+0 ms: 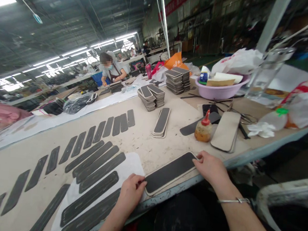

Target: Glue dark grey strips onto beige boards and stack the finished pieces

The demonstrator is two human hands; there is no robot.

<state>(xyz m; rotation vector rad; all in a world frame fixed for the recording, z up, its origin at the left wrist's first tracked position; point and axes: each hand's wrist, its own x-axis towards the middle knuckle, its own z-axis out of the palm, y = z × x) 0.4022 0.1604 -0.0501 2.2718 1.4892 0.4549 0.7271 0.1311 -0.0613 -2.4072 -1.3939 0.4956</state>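
The dark-faced panel [170,172] lies flat at the near edge of the desk [175,139], on my side of the red-tipped bottle [203,130] and a little to its left. My left hand [130,194] is nearly closed, thumb and fingertips pinching the panel's end farther from the bottle. My right hand [212,168] has the end nearer the bottle between thumb and forefinger, the other fingers curled.

I'd expect it to be light, thin and fairly stiff, perhaps bending a little along its length. The pale rim seems the best place to hold, off the dark face; I can't tell whether that face is tacky.

The desk's pale covering is marked with dark smudges. Just right of the bottle lie pale boards [225,131]; beyond it sits a purple basin [215,94]. Well to its left, dark strips [90,198] spread out, some on a white sheet [136,161]. Far beyond the bottle, leftward, a masked co-worker [111,71] bends over work under long ceiling lights [77,51].
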